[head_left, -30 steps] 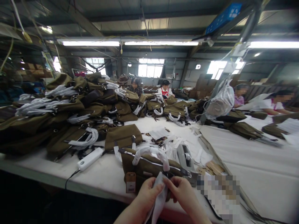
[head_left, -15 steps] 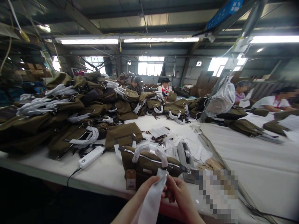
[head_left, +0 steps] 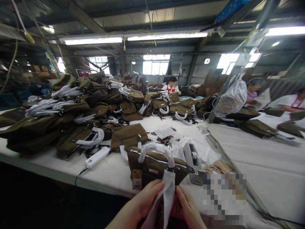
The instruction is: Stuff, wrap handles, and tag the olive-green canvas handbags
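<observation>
One olive bag (head_left: 164,163) stands upright near the front edge of the table (head_left: 114,175), its zip along the top and its handle (head_left: 156,147) wrapped in white. The strip (head_left: 169,183), white and thin, hangs in front of the bag, its upper end just below the handle's right end; whether it is fastened there cannot be told. The left hand (head_left: 150,194) grasps the strip at its left edge, thumb over the front. The right hand (head_left: 187,202) is at the strip's right edge, fingers bent; its fingertips are partly hidden, and whether they pinch anything cannot be told. A brown tag (head_left: 137,179) hangs at the bag's left front. Directly behind lies a second bag (head_left: 130,135). A white device (head_left: 98,157) with a black cord lies to the left, near a large pile (head_left: 45,130) of similar bags. To the right, a grey dispenser (head_left: 192,156) stands just beside the bag, with brown cards (head_left: 221,166) beyond.
</observation>
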{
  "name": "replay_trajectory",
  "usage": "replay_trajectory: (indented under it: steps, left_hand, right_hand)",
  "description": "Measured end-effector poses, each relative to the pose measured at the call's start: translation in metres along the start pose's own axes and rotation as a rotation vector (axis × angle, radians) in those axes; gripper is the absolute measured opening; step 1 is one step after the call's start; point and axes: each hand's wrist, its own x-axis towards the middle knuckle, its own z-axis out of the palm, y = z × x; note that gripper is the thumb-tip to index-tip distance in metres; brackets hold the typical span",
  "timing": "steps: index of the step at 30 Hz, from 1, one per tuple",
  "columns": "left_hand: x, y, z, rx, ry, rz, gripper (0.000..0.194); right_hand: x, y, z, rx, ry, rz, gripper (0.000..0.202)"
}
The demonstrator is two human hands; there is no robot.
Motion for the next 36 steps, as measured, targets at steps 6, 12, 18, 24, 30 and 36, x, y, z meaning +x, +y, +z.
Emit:
replay_trajectory:
  steps: [6,12,18,24,30,36]
  left_hand:
    - [-0.058,0.008,-0.01,0.8,0.09,0.087,0.052]
    - [-0.068,-0.001,-0.002,1.036,0.282,0.172,0.054]
    - [-0.066,-0.014,-0.006,1.171,0.269,0.279,0.062]
    - [-0.061,-0.035,-0.011,1.294,0.327,0.468,0.058]
    - [-0.062,-0.042,-0.021,1.548,0.329,0.251,0.075]
    - [-0.067,-0.043,-0.034,1.675,0.279,0.234,0.073]
  right_hand:
    - [-0.005,0.001,0.022,-0.053,-0.138,0.062,0.057]
    - [0.009,0.017,0.042,0.011,-0.124,0.16,0.065]
    - [0.015,0.009,0.056,-0.031,-0.09,0.068,0.06]
    - [0.013,0.0,0.067,0.016,0.035,0.155,0.055]
    - [0.001,0.003,0.069,0.189,-0.014,0.3,0.06]
    - [0.0,-0.008,0.069,0.087,-0.129,0.241,0.062]
